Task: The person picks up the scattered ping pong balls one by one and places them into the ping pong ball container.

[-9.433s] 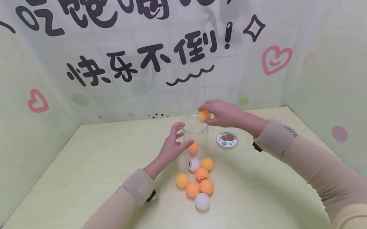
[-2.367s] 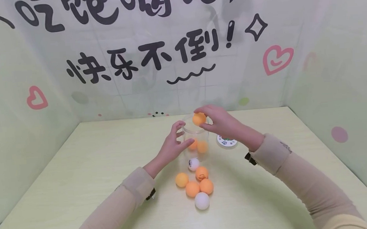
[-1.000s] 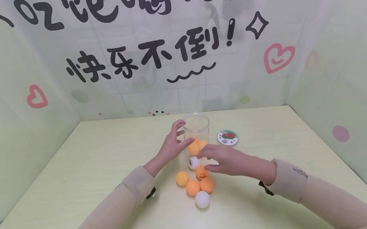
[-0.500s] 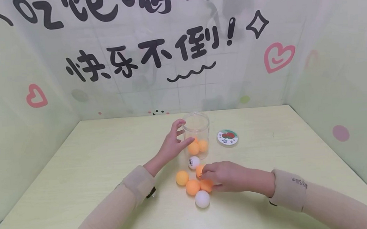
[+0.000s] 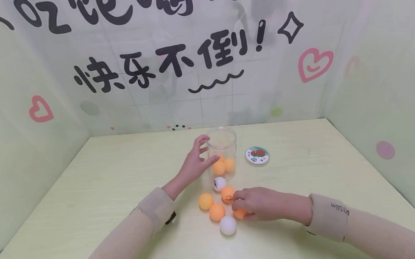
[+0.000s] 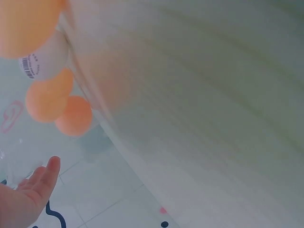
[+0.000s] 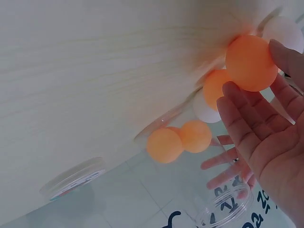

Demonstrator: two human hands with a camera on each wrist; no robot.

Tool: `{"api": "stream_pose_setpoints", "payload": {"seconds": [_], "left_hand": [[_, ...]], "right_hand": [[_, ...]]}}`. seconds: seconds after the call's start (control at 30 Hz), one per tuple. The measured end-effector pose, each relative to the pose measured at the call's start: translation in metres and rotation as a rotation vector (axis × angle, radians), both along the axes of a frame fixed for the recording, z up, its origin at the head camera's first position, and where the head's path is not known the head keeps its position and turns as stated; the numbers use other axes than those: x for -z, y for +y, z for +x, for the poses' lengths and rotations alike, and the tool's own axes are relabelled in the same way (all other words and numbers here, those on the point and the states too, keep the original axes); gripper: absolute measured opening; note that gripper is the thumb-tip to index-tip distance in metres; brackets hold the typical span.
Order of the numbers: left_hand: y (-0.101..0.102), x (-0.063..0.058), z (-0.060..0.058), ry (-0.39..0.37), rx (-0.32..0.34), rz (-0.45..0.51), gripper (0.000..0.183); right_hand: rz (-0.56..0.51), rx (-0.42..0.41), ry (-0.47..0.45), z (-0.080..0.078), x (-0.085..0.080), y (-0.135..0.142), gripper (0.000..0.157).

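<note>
In the head view, my left hand (image 5: 194,162) holds the left side of a clear jar (image 5: 222,147), thumb in front and fingers by the rim. Orange table tennis balls (image 5: 219,168) lie in its bottom. My right hand (image 5: 264,203) pinches another orange table tennis ball (image 5: 240,214) near the table, seen between thumb and fingers (image 7: 247,114) in the right wrist view. Left of that hand are an orange ball with a printed mark (image 5: 227,195), a plain orange ball (image 5: 217,212), a yellow-orange ball (image 5: 206,201), a plain white ball (image 5: 228,225) and a printed white ball (image 5: 219,184).
A round lid (image 5: 257,155) with a red and green picture lies flat to the right of the jar. The pale wooden table (image 5: 132,164) ends at a printed back wall (image 5: 178,111), with side walls left and right.
Over the earlier frames, orange balls have gone into the jar, and my right hand has come down from its rim. Just now it draws one ball slightly rightward, away from the group. The left hand stays put.
</note>
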State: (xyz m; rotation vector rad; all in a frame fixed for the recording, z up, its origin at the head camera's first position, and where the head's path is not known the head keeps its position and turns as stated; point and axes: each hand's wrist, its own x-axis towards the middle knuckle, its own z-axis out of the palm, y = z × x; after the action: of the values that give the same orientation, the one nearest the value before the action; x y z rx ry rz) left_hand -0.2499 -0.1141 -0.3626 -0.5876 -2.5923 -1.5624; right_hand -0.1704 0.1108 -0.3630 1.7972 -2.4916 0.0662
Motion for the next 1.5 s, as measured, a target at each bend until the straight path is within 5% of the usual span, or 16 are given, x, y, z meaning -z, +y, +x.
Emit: {"api": "stream_pose_setpoints", "payload": {"seconds": [0.27,0.5,0.73,1.5], "left_hand": [[0.0,-0.001,0.0,-0.007,-0.004,-0.006,0.06],[0.0,0.001,0.0,0.006,-0.005,0.0,0.059],[0.001,0.001,0.001,0.013,-0.008,-0.001,0.06],[0.0,0.0,0.002,0.005,-0.004,0.002,0.06]], "right_hand": [[0.055,0.038,-0.064,-0.002,-0.002,0.005,0.024],[-0.017,0.021,-0.032,-0.007,-0.006,0.01,0.025],[-0.041,0.098,-0.065,-0.012,-0.015,0.016,0.027],[-0.333,0.193,0.093,-0.044,-0.011,0.014,0.032]]}}
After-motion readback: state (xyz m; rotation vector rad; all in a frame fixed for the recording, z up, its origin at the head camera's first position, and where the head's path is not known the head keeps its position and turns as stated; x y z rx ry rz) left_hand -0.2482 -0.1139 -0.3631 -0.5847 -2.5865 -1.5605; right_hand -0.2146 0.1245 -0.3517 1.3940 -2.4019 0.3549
